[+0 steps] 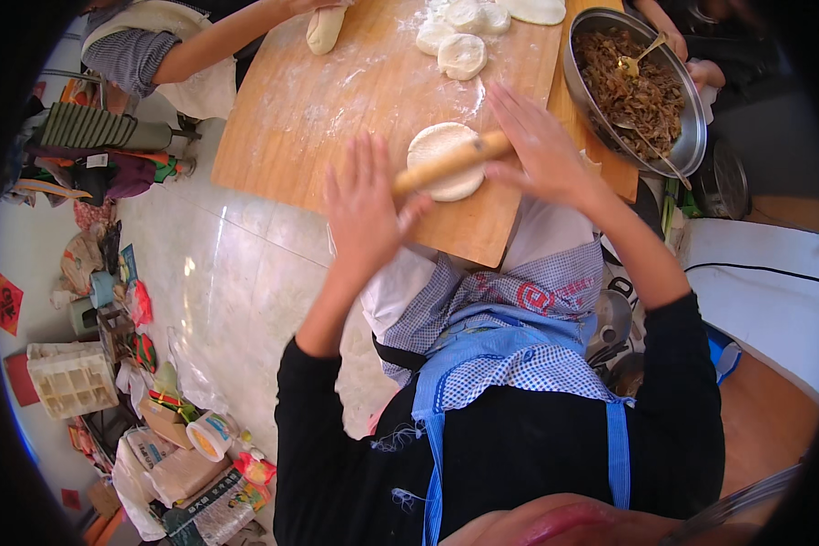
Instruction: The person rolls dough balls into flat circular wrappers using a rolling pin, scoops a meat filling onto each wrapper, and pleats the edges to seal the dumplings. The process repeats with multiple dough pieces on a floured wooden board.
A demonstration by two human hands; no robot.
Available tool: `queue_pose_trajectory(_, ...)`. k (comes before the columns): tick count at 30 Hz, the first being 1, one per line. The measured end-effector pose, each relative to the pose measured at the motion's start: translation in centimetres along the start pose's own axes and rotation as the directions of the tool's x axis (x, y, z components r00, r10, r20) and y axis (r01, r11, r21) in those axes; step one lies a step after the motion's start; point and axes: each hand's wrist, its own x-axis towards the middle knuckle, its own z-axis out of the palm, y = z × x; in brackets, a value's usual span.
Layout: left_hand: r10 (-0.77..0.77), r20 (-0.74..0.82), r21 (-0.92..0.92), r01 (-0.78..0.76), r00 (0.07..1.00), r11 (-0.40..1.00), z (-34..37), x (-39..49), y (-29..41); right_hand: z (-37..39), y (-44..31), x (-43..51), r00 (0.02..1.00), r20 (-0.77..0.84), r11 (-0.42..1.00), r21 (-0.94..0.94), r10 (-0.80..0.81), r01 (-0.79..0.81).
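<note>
A wooden rolling pin (443, 164) lies slantwise across a round, flat piece of dough (443, 140) near the front edge of the wooden board (280, 136). My left hand (365, 198) holds the pin's left end under the palm, its fingers stretched out and slightly blurred. At the other end, my right hand (542, 147) holds the pin the same way, fingers straight and pointing up and left. Parts of both pin ends are hidden by my hands. Beyond them, several floured dough rounds (462, 56) lie on the board, some overlapping.
A metal bowl of brown shredded filling (628, 89) with a spoon (631, 65) stands at right, beside another person's hands (703, 72). Top left, another person's arm (225, 51) reaches to a dough roll (325, 31). Bags and boxes (177, 471) line the left wall.
</note>
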Motion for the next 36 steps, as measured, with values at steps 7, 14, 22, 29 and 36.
queue_pose_trajectory(7, -0.041, 0.030, 0.003, 0.041, 0.999, 0.999, 0.4, -0.2, -1.7, -0.4, -1.0, 1.1, 1.000, -0.006, 1.000, -0.002, -0.008, 0.008)
queue_pose_trajectory(14, -0.103, -0.056, 0.117, 0.109, 0.993, 0.987, 0.6, 6.0, -3.2, 2.7, 2.7, 5.2, 0.993, -0.103, 0.987, -0.148, 0.051, -0.066)
queue_pose_trajectory(22, 0.008, 0.038, -0.056, -0.006, 0.999, 0.998, 0.1, -4.1, 0.5, -1.4, -2.1, -2.0, 0.998, 0.049, 0.997, 0.075, -0.027, 0.023)
queue_pose_trajectory(29, -0.086, -0.037, 0.092, 0.089, 0.996, 0.992, 0.0, 5.2, -2.9, 3.0, 2.5, 4.6, 0.992, -0.118, 0.981, -0.182, 0.041, -0.062)
queue_pose_trajectory(36, 0.032, 0.035, -0.108, -0.028, 0.999, 0.994, -0.1, -5.0, 0.8, -2.0, -2.8, -4.4, 0.994, 0.097, 0.994, 0.095, -0.059, 0.050)
